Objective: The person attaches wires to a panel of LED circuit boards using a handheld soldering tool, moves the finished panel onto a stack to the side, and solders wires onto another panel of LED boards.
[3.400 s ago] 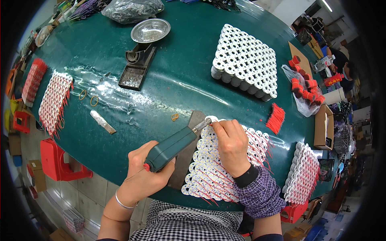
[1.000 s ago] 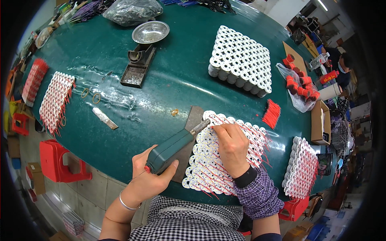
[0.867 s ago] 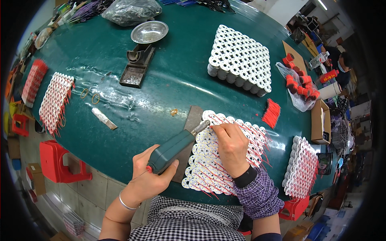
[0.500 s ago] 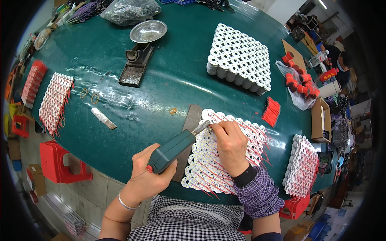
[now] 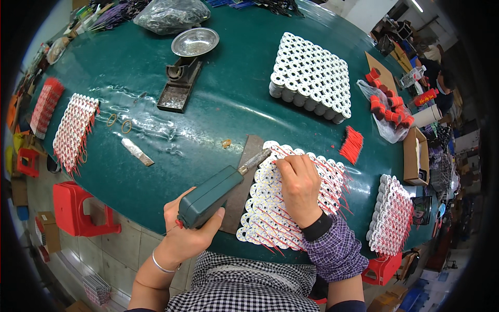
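Note:
My left hand is wrapped around the dark green body of a soldering gun. Its metal tip points up and to the right, over the top left corner of a block of round white circuit boards, just left of my right fingertips. Thin red wires stick out across the boards. In a pinch over the upper part of the block, my right hand holds what looks like a thin red wire, mostly hidden by the fingers. Under the block's left side lies a flat brown strip.
A bundle of short red wires lies right of the block. Farther back stand stacked white rounds and a metal dish on a dark stand. More wired boards sit at the right, others at the left. A red stool is beside the table.
The soldering gun has drawn back slightly and its tip has lifted away from my right fingertips. My right hand keeps nearly the same place and pinch.

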### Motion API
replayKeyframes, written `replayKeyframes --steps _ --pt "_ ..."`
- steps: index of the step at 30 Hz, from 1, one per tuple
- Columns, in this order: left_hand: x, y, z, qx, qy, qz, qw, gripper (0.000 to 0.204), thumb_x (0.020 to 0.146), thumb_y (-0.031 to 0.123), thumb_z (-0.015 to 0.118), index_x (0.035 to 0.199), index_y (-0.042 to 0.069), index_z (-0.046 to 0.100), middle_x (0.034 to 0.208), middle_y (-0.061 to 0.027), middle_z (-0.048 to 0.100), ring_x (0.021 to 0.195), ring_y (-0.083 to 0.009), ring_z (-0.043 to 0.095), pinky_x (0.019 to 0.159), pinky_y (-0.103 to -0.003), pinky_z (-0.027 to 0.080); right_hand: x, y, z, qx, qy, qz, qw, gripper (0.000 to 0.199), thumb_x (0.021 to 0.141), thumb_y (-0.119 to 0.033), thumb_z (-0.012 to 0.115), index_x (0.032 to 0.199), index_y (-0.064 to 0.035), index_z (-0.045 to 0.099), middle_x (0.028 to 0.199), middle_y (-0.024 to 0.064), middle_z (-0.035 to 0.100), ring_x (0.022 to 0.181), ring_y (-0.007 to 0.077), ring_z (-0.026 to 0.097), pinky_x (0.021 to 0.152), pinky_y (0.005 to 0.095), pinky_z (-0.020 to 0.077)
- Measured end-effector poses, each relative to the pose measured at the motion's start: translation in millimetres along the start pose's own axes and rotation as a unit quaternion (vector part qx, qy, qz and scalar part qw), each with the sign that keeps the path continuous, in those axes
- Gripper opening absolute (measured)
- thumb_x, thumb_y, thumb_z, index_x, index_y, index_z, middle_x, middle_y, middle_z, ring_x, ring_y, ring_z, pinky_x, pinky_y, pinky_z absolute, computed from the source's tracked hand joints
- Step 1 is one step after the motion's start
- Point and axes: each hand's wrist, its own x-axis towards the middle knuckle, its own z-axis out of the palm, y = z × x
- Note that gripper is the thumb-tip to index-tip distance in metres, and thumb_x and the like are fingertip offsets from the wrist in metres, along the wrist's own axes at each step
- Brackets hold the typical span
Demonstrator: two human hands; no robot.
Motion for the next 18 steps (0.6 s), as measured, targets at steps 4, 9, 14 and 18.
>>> replayKeyframes --steps 4,9,14,18 --pt "-3.7 -5.2 3.0 -0.046 -0.01 -0.055 0.997 0.016 0.077 0.0 0.075 0.091 -0.004 0.067 0.081 -0.0084 0.07 0.066 -0.0117 0.065 0.059 -0.027 0.05 -3.2 2.5 1.8 0.013 0.003 -0.004 1.0 0.02 0.074 0.0 0.063 0.094 -0.0025 0.063 0.089 0.0085 0.058 0.083 0.0259 0.057 0.07 0.0374 0.0464" --pt "-0.2 -6.1 7.3 -0.018 -0.017 -0.065 0.998 0.015 0.077 0.002 0.075 0.088 -0.004 0.065 0.079 -0.0086 0.068 0.064 -0.0129 0.064 0.059 -0.028 0.05 -3.9 2.1 1.5 0.016 -0.001 0.0 1.0 0.021 0.075 0.0 0.063 0.096 -0.0018 0.064 0.087 0.0087 0.057 0.082 0.0259 0.057 0.071 0.0374 0.0473" --pt "2.7 -8.5 8.7 0.029 -0.028 -0.048 0.998 0.015 0.077 0.001 0.074 0.086 -0.003 0.064 0.075 -0.0086 0.065 0.062 -0.0144 0.061 0.058 -0.028 0.048 -1.6 0.0 1.1 0.024 0.002 0.012 1.0 0.025 0.07 0.009 0.068 0.093 -0.0005 0.066 0.085 0.0101 0.061 0.079 0.0268 0.061 0.068 0.0376 0.0504" --pt "4.8 -4.9 6.8 0.035 -0.039 -0.055 0.997 0.014 0.076 0.001 0.074 0.086 -0.003 0.064 0.074 -0.008 0.064 0.061 -0.0145 0.06 0.057 -0.029 0.047 -0.9 0.0 0.8 0.021 0.01 0.01 1.0 0.025 0.07 0.01 0.067 0.093 -0.0001 0.067 0.084 0.0101 0.06 0.078 0.0268 0.06 0.066 0.0375 0.0504"
